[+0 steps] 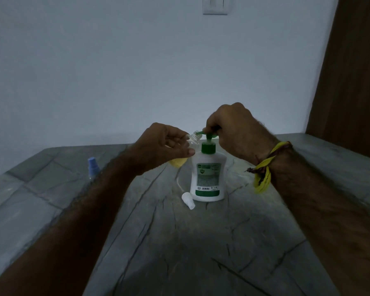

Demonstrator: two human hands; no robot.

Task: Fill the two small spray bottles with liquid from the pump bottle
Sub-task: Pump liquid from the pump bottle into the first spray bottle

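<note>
We are finding no readable text: pump bottle (207, 178) label is showing green print and barcode, all too blurred.

White pump bottle (207, 176), green pump (208, 144)

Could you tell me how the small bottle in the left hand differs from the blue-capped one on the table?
The held spray bottle, gripped by the left hand, is tilted with its neck open at the pump bottle's green spout. The blue-capped bottle stands upright on the table, capped and untouched. The held one's white sprayer top lies on the table. Both are small with clear bodies.
</note>
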